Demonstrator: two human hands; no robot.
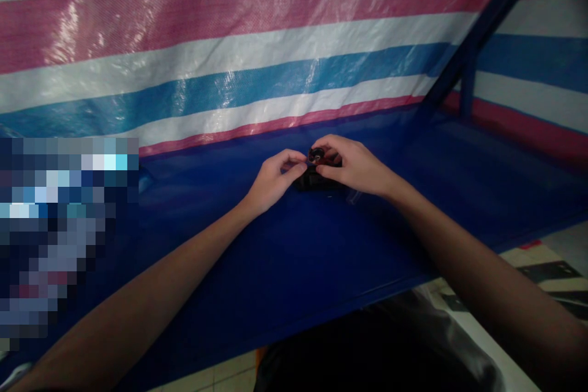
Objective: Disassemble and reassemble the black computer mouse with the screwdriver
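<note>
A small black part [311, 180] with a round piece on top sits on the blue table surface [285, 257] near the striped tarp. My right hand [356, 165] is wrapped over the part, fingers curled on its top and side. My left hand [273, 180] pinches at the round piece from the left with thumb and fingertips pressed together. Both forearms reach in from the bottom corners. What lies between the left fingertips is too small to make out.
A pink, white and blue striped tarp [229, 55] hangs close behind the table. A dark blue frame bar [478, 37] slants at the right. A blurred patch [64, 233] covers the left. Floor tiles [542, 269] show beyond the table's front edge.
</note>
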